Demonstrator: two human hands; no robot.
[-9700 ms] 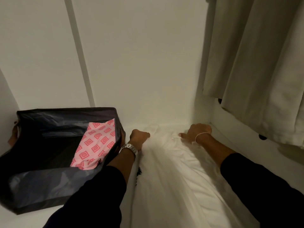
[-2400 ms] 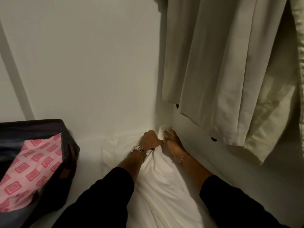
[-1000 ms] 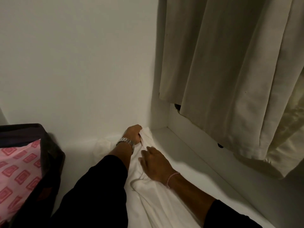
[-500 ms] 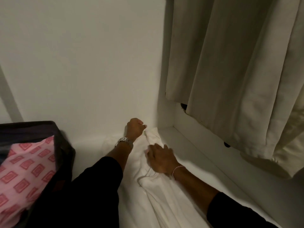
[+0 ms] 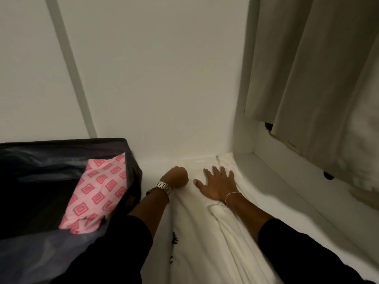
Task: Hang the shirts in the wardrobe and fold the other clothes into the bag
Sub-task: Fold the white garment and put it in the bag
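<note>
Right hand (image 5: 218, 186) flat, fingers spread, on white garment (image 5: 205, 238); left hand (image 5: 178, 177) fisted on its edge, grip unclear.

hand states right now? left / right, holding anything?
Left hand: fingers curled into a fist at the white garment; whether the grip has fabric in it cannot be told.
Right hand: open, fingers spread, flat on the white garment.

Left hand (image 5: 178, 177) is curled in a fist; right hand (image 5: 217, 185) lies flat, fingers (image 5: 215, 171) spread.
</note>
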